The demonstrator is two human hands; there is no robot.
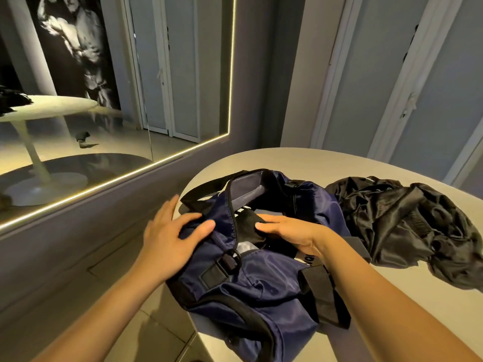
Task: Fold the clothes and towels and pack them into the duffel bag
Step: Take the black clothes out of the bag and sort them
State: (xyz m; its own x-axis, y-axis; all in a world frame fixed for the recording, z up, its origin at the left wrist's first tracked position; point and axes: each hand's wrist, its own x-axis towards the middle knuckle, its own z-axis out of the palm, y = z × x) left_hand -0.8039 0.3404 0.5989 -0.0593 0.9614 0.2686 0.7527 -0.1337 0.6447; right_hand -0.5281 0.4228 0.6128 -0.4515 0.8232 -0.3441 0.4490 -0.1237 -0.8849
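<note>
Packing step, by the look of it: navy duffel bag is lying unzipped on the white table, toward its left edge, w/ the mouth gaping upward. Left hand is lying flat on the bag's left flap, fingers straight & spread, gripping nothing. It's prob. pinning the fabric back to widen the opening. Right hand is reaching into the mouth, fingers straight & together, pressing down on a dark striped item inside. It isn't curling round the item as far as visible, though the palm side is hidden. Looks like that piece is being tamped flat into the bag.

Black garment is sitting in a crumpled heap on the table, right up against the bag's right side, not yet folded, so the task seems only partway along. Can't tell what else is already inside the bag.

Next move is prob. calling for the right hand coming out of the mouth & both hands going to the heap, shaking it out over the bare tabletop behind it. Fabric is looking shiny & slippery, so folds may be sliding apart unless pressed firmly. Bag's near end seems to be hanging off the table edge, so pushing hard there is risky.
</note>
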